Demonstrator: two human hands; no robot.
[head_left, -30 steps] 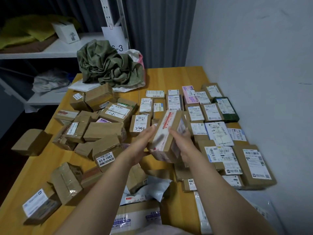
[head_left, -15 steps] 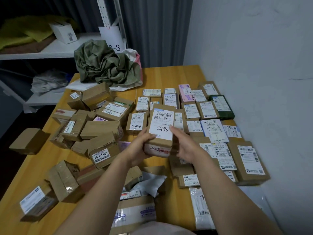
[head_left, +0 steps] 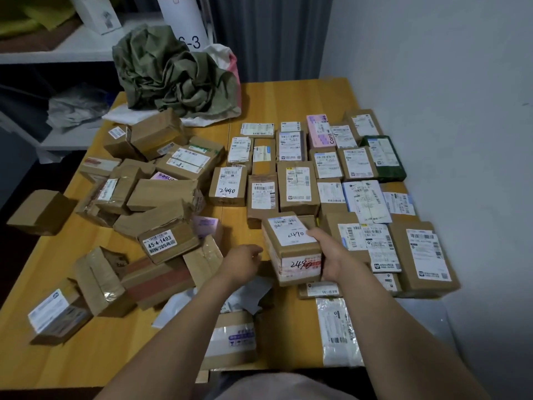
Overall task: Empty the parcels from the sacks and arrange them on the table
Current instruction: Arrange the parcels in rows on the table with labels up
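A brown cardboard parcel [head_left: 291, 249] with a white label marked 2490 sits low over the wooden table [head_left: 288, 96], in line with the rows of label-up parcels [head_left: 297, 183] on the right half. My right hand [head_left: 334, 258] grips its right side, thumb on the top label. My left hand [head_left: 242, 264] hovers just left of the parcel, apart from it, fingers loosely curled and holding nothing. A jumbled heap of parcels [head_left: 155, 197] covers the left half. A crumpled green sack [head_left: 173, 73] lies at the far edge.
A box labelled 45-4-1403 [head_left: 167, 241] lies near my left hand. Flat plastic mailers [head_left: 334, 330] rest at the near edge. One box [head_left: 40, 212] is past the table's left edge. A white wall runs along the right; white shelves [head_left: 57, 50] stand behind left.
The 2490 parcel came down from in front of me toward the table beside the rows. My left hand let go of it and drew back to the left; my right hand still holds it.
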